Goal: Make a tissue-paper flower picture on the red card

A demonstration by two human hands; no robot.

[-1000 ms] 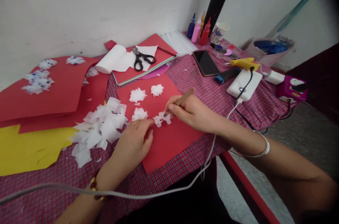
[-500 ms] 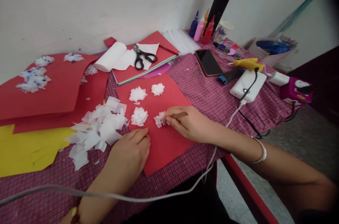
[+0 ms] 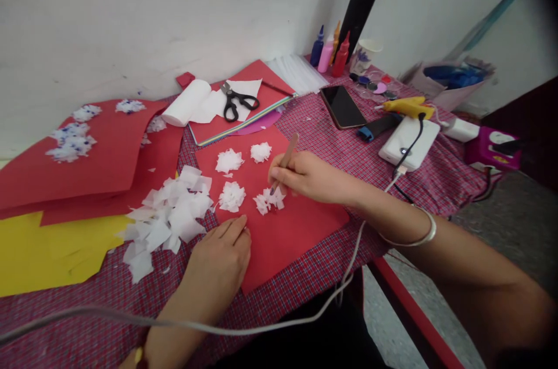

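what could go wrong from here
The stick in the right hand has its tip at a ragged paper tuft, so it might drag pieces loose. The left hand lies close to the loose paper squares and could scatter them. The white cable crossing the left forearm might snag and tug the power bank.

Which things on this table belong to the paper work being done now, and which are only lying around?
Seem part of the work:
wooden stick, held in the right hand
red sheet with four white paper tufts
loose white paper pieces, probably

Seem to be just lying about:
phone
yellow tool
white box with cables
squeeze bottles
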